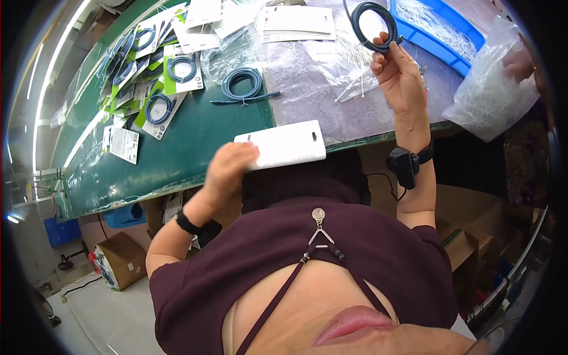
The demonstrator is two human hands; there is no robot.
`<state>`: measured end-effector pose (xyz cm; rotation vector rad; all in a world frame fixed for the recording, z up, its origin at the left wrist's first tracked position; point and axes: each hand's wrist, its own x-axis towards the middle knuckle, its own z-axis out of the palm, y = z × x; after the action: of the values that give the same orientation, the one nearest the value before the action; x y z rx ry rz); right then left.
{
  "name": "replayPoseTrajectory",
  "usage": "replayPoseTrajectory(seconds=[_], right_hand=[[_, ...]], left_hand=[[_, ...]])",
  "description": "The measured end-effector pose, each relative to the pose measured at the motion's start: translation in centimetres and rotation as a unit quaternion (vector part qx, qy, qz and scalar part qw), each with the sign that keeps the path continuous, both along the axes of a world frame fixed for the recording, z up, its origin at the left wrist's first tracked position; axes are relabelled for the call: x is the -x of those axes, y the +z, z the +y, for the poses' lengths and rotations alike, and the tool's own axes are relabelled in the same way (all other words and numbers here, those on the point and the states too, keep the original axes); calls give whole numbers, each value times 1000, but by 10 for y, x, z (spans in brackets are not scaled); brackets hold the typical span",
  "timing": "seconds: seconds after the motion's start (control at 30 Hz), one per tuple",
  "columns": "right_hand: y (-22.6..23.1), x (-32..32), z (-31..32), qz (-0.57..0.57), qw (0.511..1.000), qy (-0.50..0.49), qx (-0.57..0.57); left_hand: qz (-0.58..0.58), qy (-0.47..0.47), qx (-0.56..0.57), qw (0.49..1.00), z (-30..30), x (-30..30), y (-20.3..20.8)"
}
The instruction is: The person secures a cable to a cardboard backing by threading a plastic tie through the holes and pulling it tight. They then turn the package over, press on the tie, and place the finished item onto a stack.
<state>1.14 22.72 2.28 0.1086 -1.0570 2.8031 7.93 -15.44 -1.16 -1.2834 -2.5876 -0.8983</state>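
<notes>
My right hand (399, 77) is raised over the far right of the table, its fingers pinching a coiled dark cable (387, 19). At the table's near edge lies a thick stack of white cards (290, 145) with a hang hole at its right end. My left hand (229, 167) is closed on the left end of that stack, slightly blurred, the thumb partly hidden. Beyond the stack, another coiled blue-grey cable (244, 83), fastened with a tie, rests on the green table mat (195, 130).
Carded cables (160, 109) are heaped at the left. More white cards (296, 22) lie at the back. Loose white cable ties (355, 77) sit beside a blue tray (455, 50) full of ties. At the right, another person's hand (518, 62) touches a clear bag (491, 89) of ties.
</notes>
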Motion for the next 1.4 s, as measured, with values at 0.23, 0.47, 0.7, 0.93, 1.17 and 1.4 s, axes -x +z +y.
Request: replayPoseTrajectory(seconds=[0.23, 0.47, 0.7, 0.93, 1.17, 1.4], right_hand=[[-9, -16, -40, -56, 989, 107, -88], [-31, -22, -48, -103, 989, 87, -54], [-23, 1, -58, -102, 989, 26, 104], [-17, -7, -84, -155, 984, 38, 84], [-38, -3, -64, -202, 978, 50, -32], [-34, -9, -61, -187, 975, 65, -103]], left_hand=[[-256, 155, -206, 932, 46, 100, 46], [-393, 61, -266, 878, 70, 128, 42], [-546, -94, -460, 694, 85, 118, 50], [-411, 71, -336, 845, 117, 95, 1], [-419, 75, -493, 758, 142, 99, -3], [-503, 55, -502, 702, 148, 95, -6]])
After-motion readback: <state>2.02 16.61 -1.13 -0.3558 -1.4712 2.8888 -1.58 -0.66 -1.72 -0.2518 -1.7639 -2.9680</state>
